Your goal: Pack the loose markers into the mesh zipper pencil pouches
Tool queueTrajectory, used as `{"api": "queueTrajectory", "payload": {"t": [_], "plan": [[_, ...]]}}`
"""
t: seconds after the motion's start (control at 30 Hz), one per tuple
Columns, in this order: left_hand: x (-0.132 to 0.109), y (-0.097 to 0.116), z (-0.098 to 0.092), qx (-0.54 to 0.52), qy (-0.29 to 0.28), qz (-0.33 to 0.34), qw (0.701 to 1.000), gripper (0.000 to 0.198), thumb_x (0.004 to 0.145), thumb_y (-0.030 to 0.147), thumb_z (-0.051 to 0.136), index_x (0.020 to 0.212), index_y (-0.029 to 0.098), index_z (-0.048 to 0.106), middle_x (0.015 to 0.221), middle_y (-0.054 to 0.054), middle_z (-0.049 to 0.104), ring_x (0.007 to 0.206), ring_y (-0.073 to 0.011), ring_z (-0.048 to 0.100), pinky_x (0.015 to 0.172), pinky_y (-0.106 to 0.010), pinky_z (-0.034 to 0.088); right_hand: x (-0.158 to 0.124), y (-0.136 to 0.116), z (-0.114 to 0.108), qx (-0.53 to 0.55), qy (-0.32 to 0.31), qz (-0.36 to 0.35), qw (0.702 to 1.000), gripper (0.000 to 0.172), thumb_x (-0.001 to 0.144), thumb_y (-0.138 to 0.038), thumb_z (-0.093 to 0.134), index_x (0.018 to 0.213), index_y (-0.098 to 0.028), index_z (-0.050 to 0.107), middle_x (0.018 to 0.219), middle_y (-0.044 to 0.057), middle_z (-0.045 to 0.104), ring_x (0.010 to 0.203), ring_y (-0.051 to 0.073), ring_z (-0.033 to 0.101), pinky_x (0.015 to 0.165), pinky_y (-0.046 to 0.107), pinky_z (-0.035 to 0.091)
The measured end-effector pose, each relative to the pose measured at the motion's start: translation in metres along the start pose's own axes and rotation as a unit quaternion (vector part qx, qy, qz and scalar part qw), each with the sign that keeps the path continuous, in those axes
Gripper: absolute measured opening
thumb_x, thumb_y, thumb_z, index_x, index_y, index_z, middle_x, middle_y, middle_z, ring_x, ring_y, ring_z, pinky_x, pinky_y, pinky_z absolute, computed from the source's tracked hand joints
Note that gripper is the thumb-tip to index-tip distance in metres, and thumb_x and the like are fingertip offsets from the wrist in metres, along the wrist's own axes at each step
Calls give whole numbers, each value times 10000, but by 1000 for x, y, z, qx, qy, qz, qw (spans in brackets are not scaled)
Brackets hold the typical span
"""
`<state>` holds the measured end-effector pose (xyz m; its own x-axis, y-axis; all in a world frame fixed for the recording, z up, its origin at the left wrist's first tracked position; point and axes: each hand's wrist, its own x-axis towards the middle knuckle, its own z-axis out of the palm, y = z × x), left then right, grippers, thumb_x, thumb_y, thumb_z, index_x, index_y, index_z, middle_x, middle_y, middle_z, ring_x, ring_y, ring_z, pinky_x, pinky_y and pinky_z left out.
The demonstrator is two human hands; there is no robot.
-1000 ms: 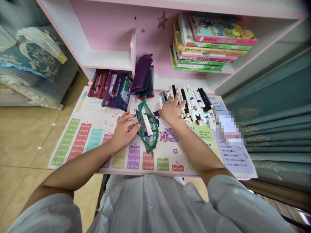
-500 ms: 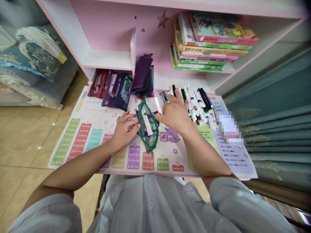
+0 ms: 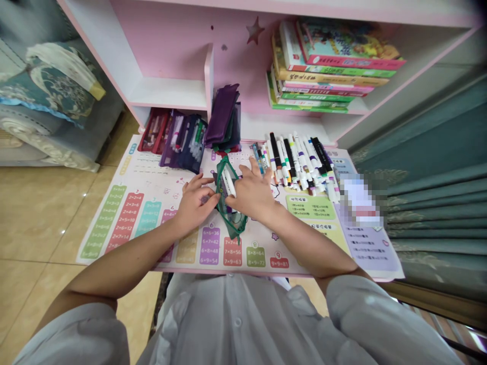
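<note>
A green mesh pouch (image 3: 233, 229) lies unzipped in the middle of the desk, with white markers (image 3: 227, 181) inside. My left hand (image 3: 196, 203) rests at the pouch's left edge, its thumb and fingertips touching the rim, and grips that edge. Over the right side of the pouch is my right hand (image 3: 253, 191), its thumb and fingers at the markers in the opening; what its fingertips hold is partly hidden. A heap of loose markers (image 3: 300, 159) lies to the right, beyond my right hand.
Filled red, purple (image 3: 171, 144) and navy (image 3: 192, 147) pouches lie at the back left. Flat purple pouches (image 3: 222, 114) are stacked beside them. A blurred phone (image 3: 359, 200) lies at the right. Books (image 3: 338, 76) sit on the shelf.
My right hand has moved left and toward me, from beside the marker heap to the pouch, bringing a white marker. My left hand has stayed at the pouch's edge.
</note>
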<state>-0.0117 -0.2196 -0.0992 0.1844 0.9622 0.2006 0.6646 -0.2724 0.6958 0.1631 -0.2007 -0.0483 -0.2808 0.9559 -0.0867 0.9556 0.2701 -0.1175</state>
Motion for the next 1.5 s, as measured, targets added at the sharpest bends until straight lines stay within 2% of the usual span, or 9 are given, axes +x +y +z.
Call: {"api": "queueTrajectory", "payload": {"t": [0.23, 0.37, 0.47, 0.53, 0.67, 0.8, 1.0, 1.27, 1.5], "plan": [[0, -1, 1, -6, 2, -4, 1000, 206, 863, 359, 583, 737, 214, 656, 1272, -85, 674, 1406, -322, 441, 1161, -587, 323, 2, 0, 1, 6, -22, -5, 1000, 306, 848, -362, 598, 972, -146, 774, 1504, 179, 473, 1507, 434, 171, 1124, 751, 192], [0, -1, 1, -3, 6, -10, 1000, 190, 857, 362, 588, 750, 221, 654, 1258, -81, 678, 1400, -317, 446, 1159, -583, 326, 6, 13, -9, 32, -4, -7, 999, 233, 861, -205, 554, 970, -172, 756, 1518, 145, 468, 1509, 414, 203, 1125, 736, 243], [0, -1, 1, -1, 3, -13, 1000, 179, 854, 348, 586, 743, 219, 644, 1255, -82, 678, 1395, -315, 453, 1159, -579, 328, 16, 27, -8, 9, 41, -7, 999, 457, 830, -44, 503, 1229, -191, 668, 1546, 158, 426, 1513, 428, 188, 1115, 716, 285], [1, -1, 1, 3, 3, -12, 1000, 167, 853, 331, 582, 746, 218, 645, 1259, -83, 677, 1395, -314, 454, 1160, -576, 329, 25, 34, -2, -28, 81, -24, 996, 634, 841, -4, 471, 1428, -239, 514, 1581, 171, 367, 1515, 450, 158, 1104, 739, 267], [2, -2, 1, 14, 5, -10, 1000, 157, 854, 311, 570, 775, 220, 670, 1281, -83, 667, 1406, -313, 442, 1161, -570, 330, 39, 42, 8, -66, 112, -119, 984, 805, 839, 41, 460, 1528, -359, 347, 1637, 120, 273, 1532, 433, 93, 1122, 746, 218], [2, -4, -1, 29, -3, -1, 1000, 157, 862, 291, 561, 799, 225, 690, 1307, -72, 654, 1417, -310, 428, 1165, -566, 326, 44, 43, 6, -40, 86, -188, 978, 727, 819, 31, 480, 1438, -350, 489, 1656, 77, 232, 1546, 395, 23, 1152, 737, 156], [5, -4, -9, 55, -48, 30, 997, 155, 886, 278, 566, 846, 242, 712, 1353, -67, 629, 1434, -311, 397, 1154, -588, 311, 43, 43, -2, -1, 74, -211, 975, 496, 815, -27, 493, 1208, -269, 676, 1648, 15, 256, 1556, 335, -50, 1192, 697, 78], [12, 9, -25, 120, -117, 46, 985, 183, 890, 249, 556, 815, 244, 722, 1347, -70, 637, 1434, -368, 377, 1102, -732, 232, 34, 55, -9, 9, 35, -252, 967, 224, 874, -139, 549, 886, -212, 760, 1561, 29, 439, 1554, 337, 61, 1214, 673, 54], [22, 13, -30, 219, -87, 50, 971, 186, 902, 259, 599, 778, 235, 735, 1316, -78, 650, 1400, -400, 405, 1085, -786, 175, 9, 70, -5, 16, 82, -240, 967, 225, 913, -204, 541, 833, -204, 752, 1520, 35, 493, 1546, 338, 133, 1219, 660, 102]]}}
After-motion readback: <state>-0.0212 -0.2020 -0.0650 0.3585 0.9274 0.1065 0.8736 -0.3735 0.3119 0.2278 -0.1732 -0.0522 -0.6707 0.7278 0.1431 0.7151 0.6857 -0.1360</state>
